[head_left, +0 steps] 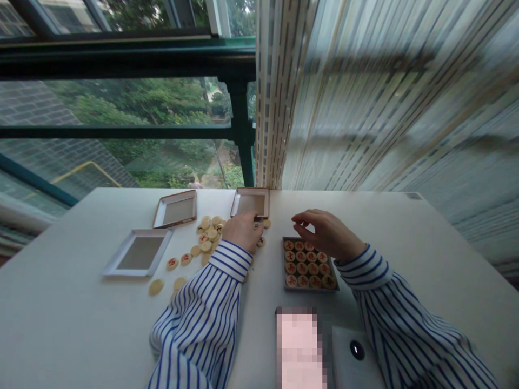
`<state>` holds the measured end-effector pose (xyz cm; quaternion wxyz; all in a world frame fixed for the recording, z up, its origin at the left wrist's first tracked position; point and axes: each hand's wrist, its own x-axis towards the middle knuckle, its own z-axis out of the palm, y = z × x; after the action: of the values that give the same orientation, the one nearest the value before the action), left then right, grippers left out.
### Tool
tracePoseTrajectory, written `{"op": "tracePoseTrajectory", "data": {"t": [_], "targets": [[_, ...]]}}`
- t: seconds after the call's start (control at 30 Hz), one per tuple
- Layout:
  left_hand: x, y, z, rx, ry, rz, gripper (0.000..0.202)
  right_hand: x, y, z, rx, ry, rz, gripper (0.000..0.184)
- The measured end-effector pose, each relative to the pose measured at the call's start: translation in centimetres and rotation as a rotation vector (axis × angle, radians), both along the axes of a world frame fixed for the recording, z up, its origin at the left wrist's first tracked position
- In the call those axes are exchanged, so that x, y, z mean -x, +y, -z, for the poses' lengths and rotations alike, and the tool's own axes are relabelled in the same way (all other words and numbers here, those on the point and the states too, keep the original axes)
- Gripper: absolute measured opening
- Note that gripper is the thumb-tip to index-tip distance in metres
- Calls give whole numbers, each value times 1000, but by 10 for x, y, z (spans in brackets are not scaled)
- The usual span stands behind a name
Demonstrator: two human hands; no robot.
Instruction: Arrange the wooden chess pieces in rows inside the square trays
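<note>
My left hand (243, 231) is closed, its fingertips pinched at a round wooden Chinese chess piece (257, 226) that is partly hidden by the fingers. Beside it lies a loose heap of Chinese chess pieces (212, 234), some face down, others with red or black characters. My right hand (326, 232) hovers over the far right corner of a shallow box (311, 290), thumb and fingers slightly apart with nothing between them. Rows of chess pieces (300, 268) fill this box, nearly all showing red characters; the hand hides part of the far row.
Two shallow box trays (175, 209) (250, 202) stand at the table's far side, with a white lid-like tray (138, 254) at the left. Near me lie a phone (300, 346) with a blurred screen and a white object (352, 362) with a black oval. Window and curtain border the table (73, 324).
</note>
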<state>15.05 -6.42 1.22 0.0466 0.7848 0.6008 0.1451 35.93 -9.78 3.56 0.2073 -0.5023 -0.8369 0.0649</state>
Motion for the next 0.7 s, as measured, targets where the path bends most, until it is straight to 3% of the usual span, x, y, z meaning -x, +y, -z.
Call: {"op": "tracePoseTrajectory", "data": {"t": [0.3,0.7], "targets": [[-3,0,1,89,105,-68,29,9,7,3,28,-59,-24,23],[-8,-1,2,82,163,-81,26,7,6,3,26,-76,-18,24]]}}
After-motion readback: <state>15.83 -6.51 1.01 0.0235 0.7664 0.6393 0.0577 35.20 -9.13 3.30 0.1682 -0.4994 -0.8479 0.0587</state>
